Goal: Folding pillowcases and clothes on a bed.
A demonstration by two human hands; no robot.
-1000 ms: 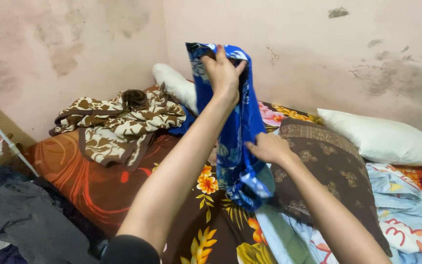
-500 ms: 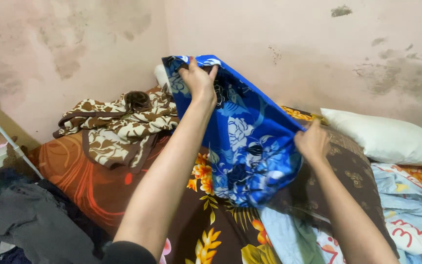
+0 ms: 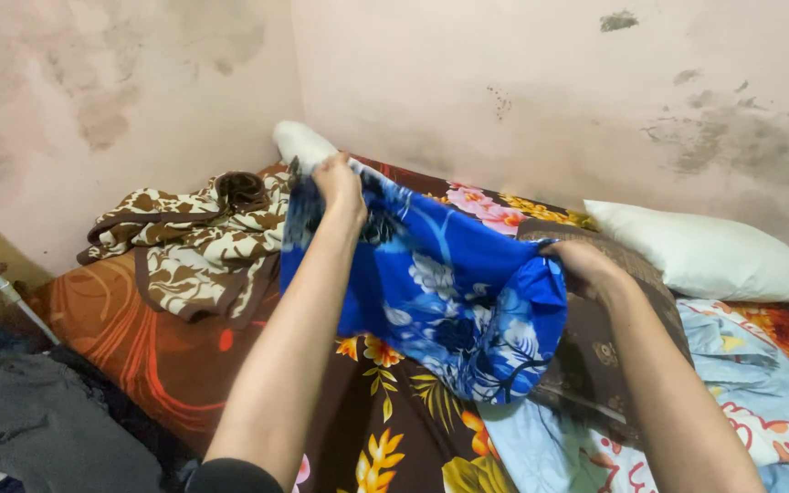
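Note:
A blue cloth with a white flower print (image 3: 440, 292) is stretched between my two hands above the bed. My left hand (image 3: 338, 185) pinches its far left corner, near the white pillow at the wall. My right hand (image 3: 581, 263) grips the cloth's right edge over a brown patterned pillow (image 3: 614, 347). The cloth's lower part sags down toward the dark flowered bedsheet (image 3: 394, 429). Both forearms reach forward from the bottom of the view.
A brown and cream blanket (image 3: 198, 242) lies crumpled at the bed's left. White pillows sit by the corner (image 3: 301, 143) and along the right wall (image 3: 705, 251). A light blue printed sheet (image 3: 760, 402) covers the right. Dark clothes (image 3: 38, 429) lie off the bed's left edge.
Both hands have dropped and moved apart. The cloth, held up high and bunched a second ago, is now spread wide and low over the bed.

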